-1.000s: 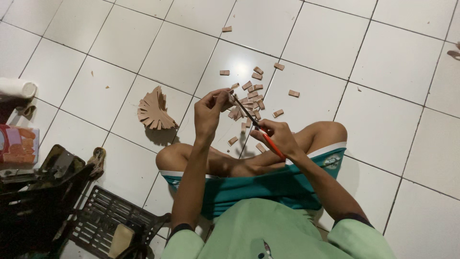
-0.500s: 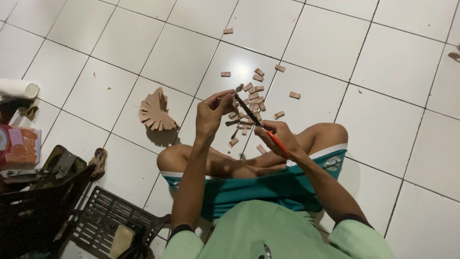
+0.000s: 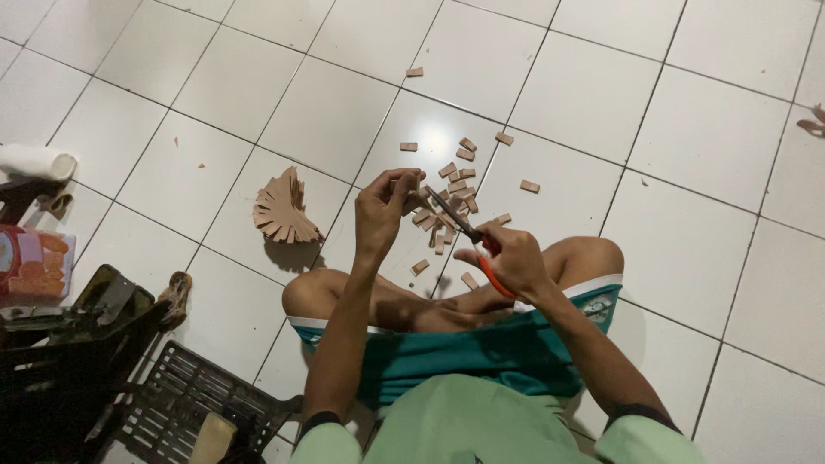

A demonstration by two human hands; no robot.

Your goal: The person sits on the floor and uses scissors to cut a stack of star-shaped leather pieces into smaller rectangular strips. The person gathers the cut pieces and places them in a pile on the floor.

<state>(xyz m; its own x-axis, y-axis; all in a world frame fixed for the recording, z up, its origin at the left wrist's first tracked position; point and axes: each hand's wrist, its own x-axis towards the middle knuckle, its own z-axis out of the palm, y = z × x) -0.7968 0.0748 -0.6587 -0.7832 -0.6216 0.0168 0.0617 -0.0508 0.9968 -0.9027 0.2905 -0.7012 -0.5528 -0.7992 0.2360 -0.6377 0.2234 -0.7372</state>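
A home floor workplace: white floor tiles [image 3: 550, 77], scattered leather offcuts [image 3: 455, 185].

Glossy tile, matt tan cuttings

Smooth, shiny white floor tiles [image 3: 258, 86]; matt tan, leather-like small pieces [image 3: 455, 172] and fanned strips [image 3: 282, 210]; scissors [image 3: 468, 236] of dull metal with glossy orange plastic handles; dark plastic crate [image 3: 198, 399].

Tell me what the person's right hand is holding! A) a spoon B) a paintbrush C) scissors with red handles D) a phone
C: the right hand has its grip on scissors with red handles, the blades pointing at the small tan strip in the left hand.
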